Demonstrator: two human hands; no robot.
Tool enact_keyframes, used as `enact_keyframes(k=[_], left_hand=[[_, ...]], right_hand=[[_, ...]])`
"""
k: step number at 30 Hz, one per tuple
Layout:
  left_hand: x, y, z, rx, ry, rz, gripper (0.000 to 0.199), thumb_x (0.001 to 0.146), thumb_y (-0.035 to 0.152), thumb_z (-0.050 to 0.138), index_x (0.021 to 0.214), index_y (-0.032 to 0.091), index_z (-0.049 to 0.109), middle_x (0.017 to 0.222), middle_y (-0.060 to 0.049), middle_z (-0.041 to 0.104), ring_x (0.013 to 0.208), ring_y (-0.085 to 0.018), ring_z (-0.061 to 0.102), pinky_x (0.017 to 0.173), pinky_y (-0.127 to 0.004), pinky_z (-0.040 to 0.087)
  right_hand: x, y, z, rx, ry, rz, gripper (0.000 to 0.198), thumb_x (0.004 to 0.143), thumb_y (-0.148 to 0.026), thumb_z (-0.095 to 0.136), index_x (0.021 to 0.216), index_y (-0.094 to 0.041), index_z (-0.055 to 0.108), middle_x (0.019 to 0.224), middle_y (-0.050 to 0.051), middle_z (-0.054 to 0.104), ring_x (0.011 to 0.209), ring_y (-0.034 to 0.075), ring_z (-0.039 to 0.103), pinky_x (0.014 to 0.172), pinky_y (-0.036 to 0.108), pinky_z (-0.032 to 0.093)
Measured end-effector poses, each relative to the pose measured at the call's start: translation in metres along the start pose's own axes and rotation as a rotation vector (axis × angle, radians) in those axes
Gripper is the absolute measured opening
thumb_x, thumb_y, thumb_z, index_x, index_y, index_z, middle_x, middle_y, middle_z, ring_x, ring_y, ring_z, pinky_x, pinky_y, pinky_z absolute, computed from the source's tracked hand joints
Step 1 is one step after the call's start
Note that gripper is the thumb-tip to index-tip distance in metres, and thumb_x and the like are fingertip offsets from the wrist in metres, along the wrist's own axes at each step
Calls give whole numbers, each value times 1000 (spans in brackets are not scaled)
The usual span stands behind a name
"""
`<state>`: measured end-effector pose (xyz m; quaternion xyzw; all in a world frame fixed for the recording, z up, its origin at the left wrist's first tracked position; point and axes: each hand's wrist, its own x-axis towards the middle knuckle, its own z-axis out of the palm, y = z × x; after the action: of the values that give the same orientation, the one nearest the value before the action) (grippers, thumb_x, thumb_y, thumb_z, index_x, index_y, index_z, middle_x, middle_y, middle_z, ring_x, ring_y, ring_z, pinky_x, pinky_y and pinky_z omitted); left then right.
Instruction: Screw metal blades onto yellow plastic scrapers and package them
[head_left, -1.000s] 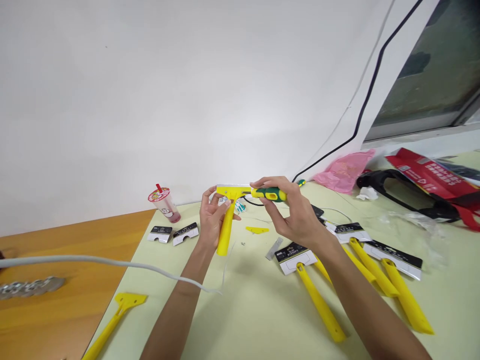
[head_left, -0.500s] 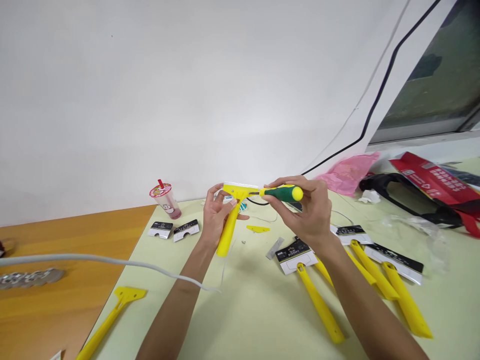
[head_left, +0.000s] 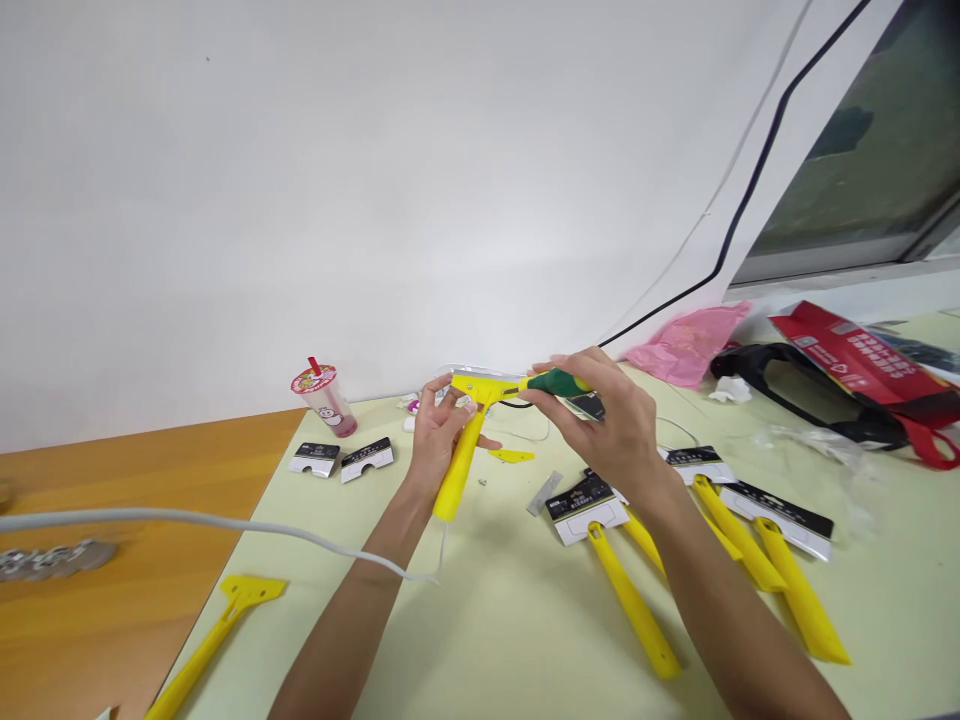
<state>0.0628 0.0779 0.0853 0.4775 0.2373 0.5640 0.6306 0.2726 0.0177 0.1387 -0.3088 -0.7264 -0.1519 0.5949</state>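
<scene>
Over a pale green table point(head_left: 510, 620), a person's left hand point(head_left: 436, 437) has its fingers clamped on a yellow scraper point(head_left: 463, 462), seemingly to steady it, head towards the wall. The right hand point(head_left: 613, 412) wraps its fingers around a green-and-yellow screwdriver point(head_left: 556, 382), apparently held sideways so its shaft lines up with the head. Beyond lies a yellow plate point(head_left: 513, 457); carded scrapers point(head_left: 636, 605) rest rightward, perhaps leaving working space.

Drink cup point(head_left: 330, 410), back left of the bench point(head_left: 495, 620), red straw point(head_left: 314, 366) poking up; over right, pink plastic point(head_left: 686, 345), white tissue point(head_left: 730, 390), red packaging point(head_left: 862, 358)!
</scene>
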Motion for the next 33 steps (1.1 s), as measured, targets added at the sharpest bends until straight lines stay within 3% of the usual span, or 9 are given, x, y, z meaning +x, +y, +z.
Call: enact_keyframes(k=[6,9,12,15,20,24,26,30,33], left_hand=[[-2,2,3,-50,17,-112,69,83,32,92,139,33,51,135,-5,69,121,-28,75,90,-48,72],[-3,4,5,-75,28,-137,74,82,33,94,142,35,50,141,-5,68,123,-30,76,93,-47,70],[-4,4,7,-86,46,-145,77,81,34,94,143,37,49,142,-6,69,122,-30,76,89,-41,69],[-3,4,8,-111,76,-145,78,80,33,94,142,38,48,139,-6,70,120,-28,77,73,-27,65],[-1,4,8,-125,37,-55,74,81,33,92,140,39,47,129,-5,71,112,-23,77,56,-17,47],[-4,9,9,-94,7,67,62,82,30,91,129,38,51,123,-2,69,97,-16,73,51,-16,44],[-5,13,10,-76,3,129,57,84,27,89,126,37,52,123,-2,67,94,-15,70,50,-16,45],[-5,19,8,-42,-6,192,53,86,24,87,125,36,53,125,-2,66,92,-15,70,49,-17,48],[-4,22,5,-20,-4,220,52,87,24,87,124,36,54,126,-2,66,92,-15,70,49,-17,50]], right_hand=[[3,4,-3,-27,0,-79,57,97,-22,82,145,-34,54,108,5,81,91,22,82,73,35,69],[4,3,-4,-5,-7,-54,58,99,-20,80,147,-34,51,112,6,80,93,22,81,79,37,69],[6,-2,-7,58,-102,33,58,105,-18,69,155,-33,44,135,12,73,113,25,78,98,46,68],[7,-5,-8,155,-210,81,60,109,-14,58,162,-31,36,152,16,61,135,27,70,109,52,63],[3,1,-3,67,-110,-19,64,104,-15,70,158,-35,42,123,9,77,110,25,77,88,45,68],[4,5,0,-69,33,-98,64,97,-21,82,152,-37,52,102,3,74,84,22,74,66,37,64],[5,4,-1,-50,38,-53,60,99,-21,79,151,-36,53,104,4,72,90,23,74,72,39,66],[7,-3,-1,193,-73,92,61,106,-15,64,160,-33,42,146,14,60,129,29,70,104,55,65],[7,-4,1,236,-21,99,52,105,-14,65,151,-32,50,145,13,62,123,28,75,102,56,67]])
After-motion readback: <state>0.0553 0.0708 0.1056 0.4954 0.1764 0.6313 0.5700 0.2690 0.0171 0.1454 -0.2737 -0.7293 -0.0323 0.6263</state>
